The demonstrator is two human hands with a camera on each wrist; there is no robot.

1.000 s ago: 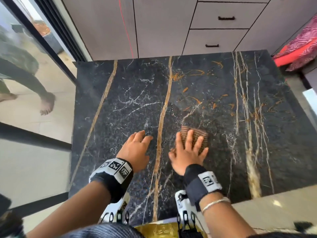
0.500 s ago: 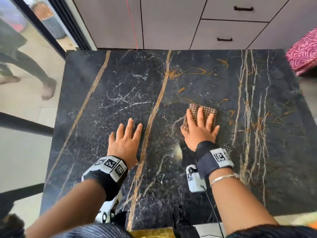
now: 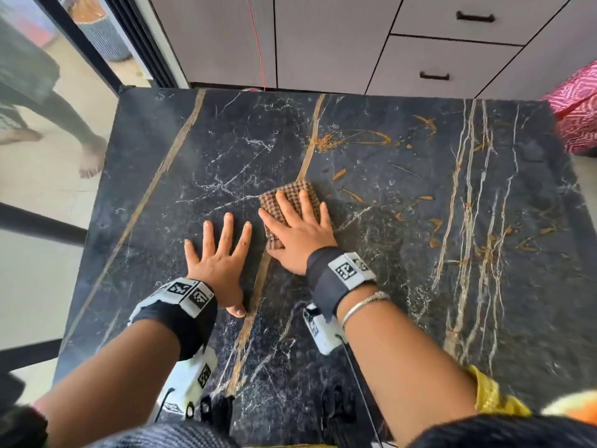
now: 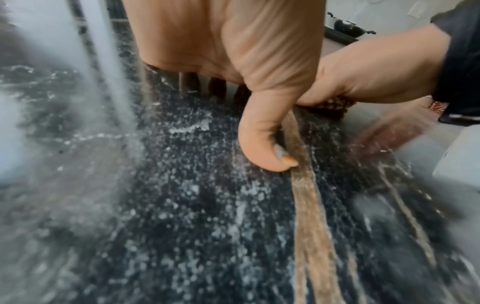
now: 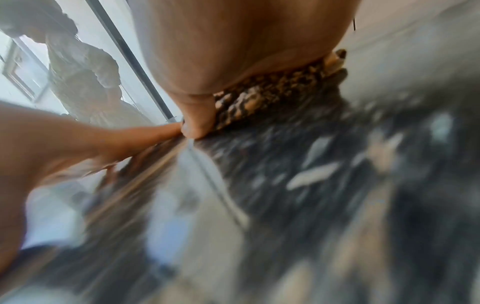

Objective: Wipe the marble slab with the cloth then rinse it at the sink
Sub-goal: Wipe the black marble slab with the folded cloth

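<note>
The black marble slab (image 3: 403, 240) with gold and white veins fills the head view. A brown checked cloth (image 3: 290, 194) lies folded near its middle. My right hand (image 3: 298, 226) presses flat on the cloth with straight spread fingers. My left hand (image 3: 219, 253) rests flat on the bare marble just left of it, fingers spread, thumb near a gold vein. In the left wrist view the left thumb (image 4: 262, 144) touches the slab (image 4: 182, 205) and the cloth (image 4: 335, 105) peeks from under the right hand. The right wrist view is blurred; the cloth (image 5: 262, 98) shows under my palm.
Grey cabinet drawers (image 3: 445, 63) with black handles stand beyond the slab's far edge. A pink patterned fabric (image 3: 578, 118) lies at the right. A glass door with a black frame (image 3: 97, 59) runs along the left, with another person's bare foot (image 3: 92, 158) behind it.
My right hand has slid the cloth to the left across the slab, close to the left hand. The left hand stays flat on the marble.
</note>
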